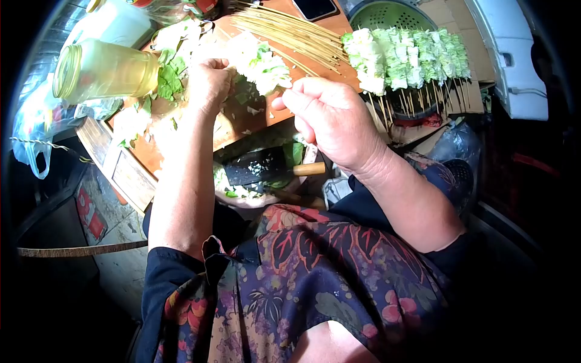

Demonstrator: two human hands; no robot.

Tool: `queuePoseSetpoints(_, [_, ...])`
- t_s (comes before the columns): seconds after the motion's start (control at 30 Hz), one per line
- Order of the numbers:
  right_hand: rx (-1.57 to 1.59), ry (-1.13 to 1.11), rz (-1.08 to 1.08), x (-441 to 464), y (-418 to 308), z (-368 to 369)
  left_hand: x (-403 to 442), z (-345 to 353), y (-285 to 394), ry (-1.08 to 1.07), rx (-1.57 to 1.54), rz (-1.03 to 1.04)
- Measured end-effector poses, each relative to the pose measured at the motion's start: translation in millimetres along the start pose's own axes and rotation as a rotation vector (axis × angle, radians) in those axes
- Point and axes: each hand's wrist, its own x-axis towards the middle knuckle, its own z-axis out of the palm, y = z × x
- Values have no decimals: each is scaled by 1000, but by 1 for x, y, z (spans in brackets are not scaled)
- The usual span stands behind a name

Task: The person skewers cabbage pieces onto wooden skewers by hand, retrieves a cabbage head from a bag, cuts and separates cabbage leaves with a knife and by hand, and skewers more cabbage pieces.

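Note:
Pale green leaves bunched together (263, 66) hang between my two hands over the orange board (233, 124). My left hand (212, 81) is closed at the left end of this bunch; what lies inside its fingers is too small to name. At the bunch's right end, my right hand (324, 115) has its fingers curled and pinched; whatever they grip is hidden. Long thin wooden sticks (290, 36) lie spread on the board behind the bunch. Skewered leaves (408, 57) stand packed in rows at the right, their sticks pointing towards me.
A jar of yellowish liquid (106, 69) lies at the left beside loose green leaves (171, 78). Below the board, a cleaver with a wooden handle (309, 169) rests over a basin of scraps. A phone (315, 7) and a green colander (390, 17) are at the back.

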Motion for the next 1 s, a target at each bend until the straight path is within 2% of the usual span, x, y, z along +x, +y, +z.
queuePoseSetpoints(0.1, [-5, -15, 21, -2, -1, -1, 3, 6, -5, 82, -16, -12])
queuePoseSetpoints(0.17, [2, -9, 3, -1, -1, 0, 10, 4, -11, 214, 205, 54])
queuePoseSetpoints(0.3, [31, -9, 7, -1, 0, 1, -2, -5, 3, 74, 201, -88])
queuePoseSetpoints(0.37, [33, -15, -4, 0, 2, 1, -8, -7, 10, 31, 376, -45])
queuePoseSetpoints(0.5, [13, -23, 9, 1, 0, 3, 11, -4, -16, 26, 257, 21])
queuePoseSetpoints(0.57, [-4, -7, -9, 1, 1, 3, -3, 2, -11, 189, 432, 217])
queuePoseSetpoints(0.6, [-4, -8, -9, 2, 1, 3, -8, 4, -7, 190, 432, 217])
queuePoseSetpoints(0.67, [-31, 27, -66, 3, 2, 3, -16, 5, -3, 128, 217, 80])
queuePoseSetpoints(0.7, [-30, 27, -67, 2, 1, 4, -17, 4, -5, 130, 217, 80])
queuePoseSetpoints(0.77, [-10, -11, -19, -1, -1, 5, -17, -2, -13, 69, -392, -43])
queuePoseSetpoints(0.8, [-8, -13, -23, -1, 1, 5, -20, -10, -12, 31, -595, -44])
queuePoseSetpoints(0.9, [-62, -78, 6, -1, 6, 8, -30, -31, -7, 87, -849, -10])
queuePoseSetpoints(1.0, [-232, -157, 26, -3, 6, 16, -46, -52, -1, 123, -907, 67])
